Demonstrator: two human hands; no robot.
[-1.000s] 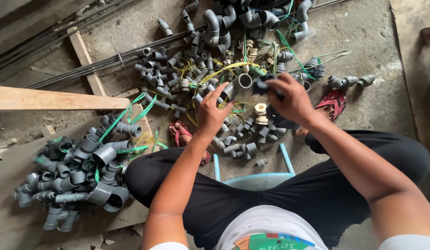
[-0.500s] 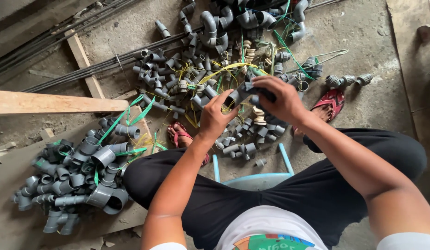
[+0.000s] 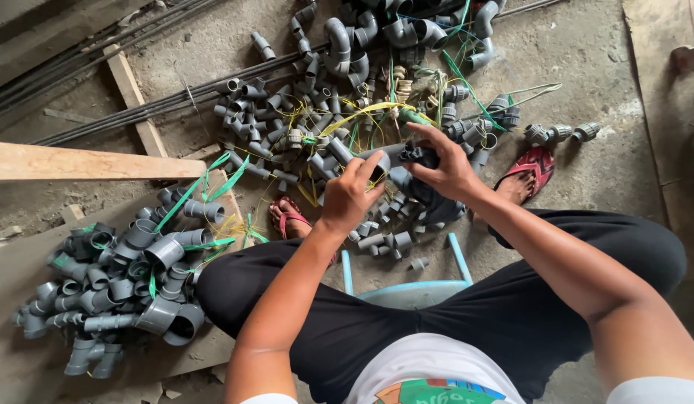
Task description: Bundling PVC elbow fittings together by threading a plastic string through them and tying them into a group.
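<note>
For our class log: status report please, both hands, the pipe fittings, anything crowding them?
Left hand and right hand both grip one grey pipe fitting. Held above the fittings pile. Loose green straps close by.

1. Grey pipe fittings (image 3: 339, 97): matt plastic, smooth.
2. Plank (image 3: 85, 163) at left: bare, rough wood.
3. Floor (image 3: 586, 67): rough, dusty concrete.
4. Far-left rods (image 3: 100, 123): dull metal.
5. Trousers (image 3: 511, 314): black matt cloth.
6. Sandals (image 3: 538, 161): red rubbery plastic.

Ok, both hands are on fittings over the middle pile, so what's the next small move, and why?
Probably lift the two pieces clear of the heap before working them. The left hand pinches a grey pipe fitting and the right hand grips a darker fitting, the two close together, right above the central pile, where yellow and green straps could snag.
</note>
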